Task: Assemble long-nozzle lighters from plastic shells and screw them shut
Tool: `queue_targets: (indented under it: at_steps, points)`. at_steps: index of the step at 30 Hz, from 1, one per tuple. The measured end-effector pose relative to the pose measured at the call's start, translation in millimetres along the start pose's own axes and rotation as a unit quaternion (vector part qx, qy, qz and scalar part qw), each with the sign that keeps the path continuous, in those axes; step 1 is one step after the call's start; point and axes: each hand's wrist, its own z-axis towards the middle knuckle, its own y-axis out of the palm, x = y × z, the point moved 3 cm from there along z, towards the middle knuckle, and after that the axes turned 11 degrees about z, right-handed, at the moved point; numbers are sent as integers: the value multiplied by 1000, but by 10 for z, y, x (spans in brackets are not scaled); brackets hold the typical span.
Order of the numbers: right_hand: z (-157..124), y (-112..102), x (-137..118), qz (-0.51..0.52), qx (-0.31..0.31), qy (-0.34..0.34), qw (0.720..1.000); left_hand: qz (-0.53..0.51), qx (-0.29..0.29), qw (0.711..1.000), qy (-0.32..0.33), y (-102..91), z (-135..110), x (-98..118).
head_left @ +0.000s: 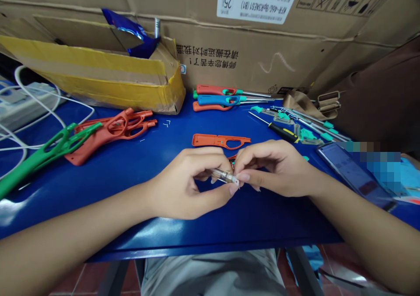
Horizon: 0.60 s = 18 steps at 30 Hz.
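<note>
Between the fingers of my left hand (193, 184) lies a small clear lighter fuel tank (223, 174) with a whitish end pointing right. The fingertips of my right hand (275, 169) are pinched at that end; whether they hold a separate small part is hidden. Just beyond my hands an orange lighter shell half (205, 140) lies with its inside up on the blue table. Another orange piece (232, 159) shows partly behind my fingers.
Orange shells (114, 129) and green shells (49, 160) lie left, near white cables (49, 105). Stick lighters (216, 100) lie at the back, below a cardboard box (131, 83). A screwdriver (282, 132), metal tubes (308, 121) and a phone (351, 169) are right.
</note>
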Motion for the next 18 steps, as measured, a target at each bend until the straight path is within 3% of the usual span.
queue_targets:
  at_steps: [12,18]
  points:
    - [-10,76,-18,-62,-9,-75,995,-32,-43,998,-10,23,2,6]
    - [-16,84,43,-38,-4,-43,998,-39,-47,998,-11,19,-5,-7]
